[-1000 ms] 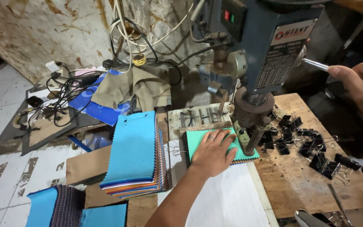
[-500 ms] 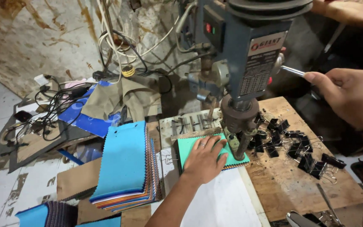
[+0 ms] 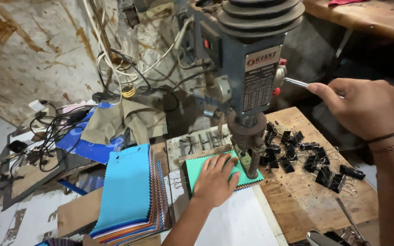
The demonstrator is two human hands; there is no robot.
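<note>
The light was soft and even, bright enough to see well. The wall (image 3: 28, 50) on the far left looked pale and well lit. The far right corner was very dark. A little shine sat on the metal handle (image 3: 296, 82). Shadows were faint. The picture was mostly sharp. Things bent a bit at the edges, and the near corners looked slightly blurry.

Black binder clips (image 3: 318, 159) scattered; tangled cables (image 3: 46, 136); khaki cloth (image 3: 119, 120).

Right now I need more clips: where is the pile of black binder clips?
In the head view, the binder clips lie on the wooden bench right of the drill press, below the right hand.
</note>
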